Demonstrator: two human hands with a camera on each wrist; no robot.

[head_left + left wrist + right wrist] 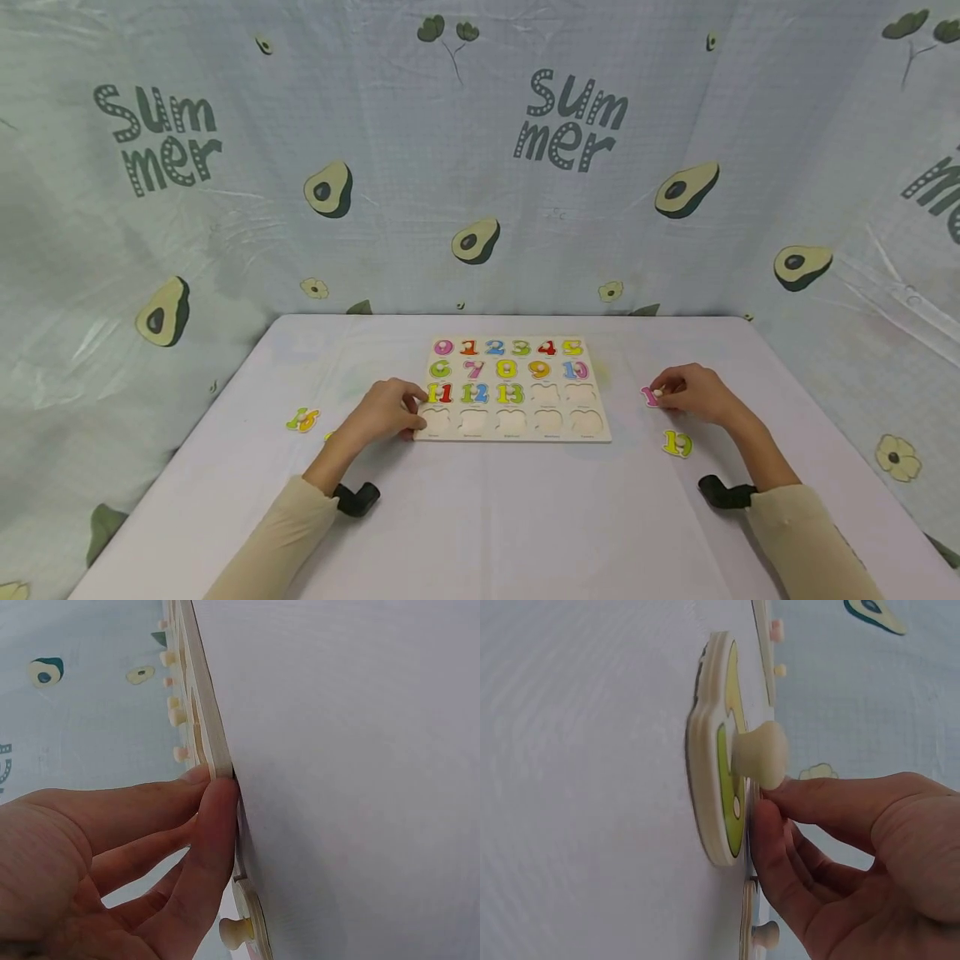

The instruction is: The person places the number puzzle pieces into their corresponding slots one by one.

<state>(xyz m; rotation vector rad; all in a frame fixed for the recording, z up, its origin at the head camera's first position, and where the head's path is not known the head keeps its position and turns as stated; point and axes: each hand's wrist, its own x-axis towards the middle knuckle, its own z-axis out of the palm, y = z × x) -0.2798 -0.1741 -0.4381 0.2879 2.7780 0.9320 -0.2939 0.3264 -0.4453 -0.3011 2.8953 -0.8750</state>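
Table [480, 533] before you carries the number board [492, 423] at its twelve o'clock. Your left hand [384, 408] grips the board's edge at eight o'clock, and your right hand [697, 392], out at the board's three o'clock, narrowly pinches the pink number piece [648, 397]; at five o'clock from that piece lies a yellow-green piece [683, 445], and at your left hand's nine o'clock an orange-green piece [307, 421].

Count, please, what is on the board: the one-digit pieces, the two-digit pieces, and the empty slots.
One-digit pieces: 10
Two-digit pieces: 4
Empty slots: 7
Total on the board: 21
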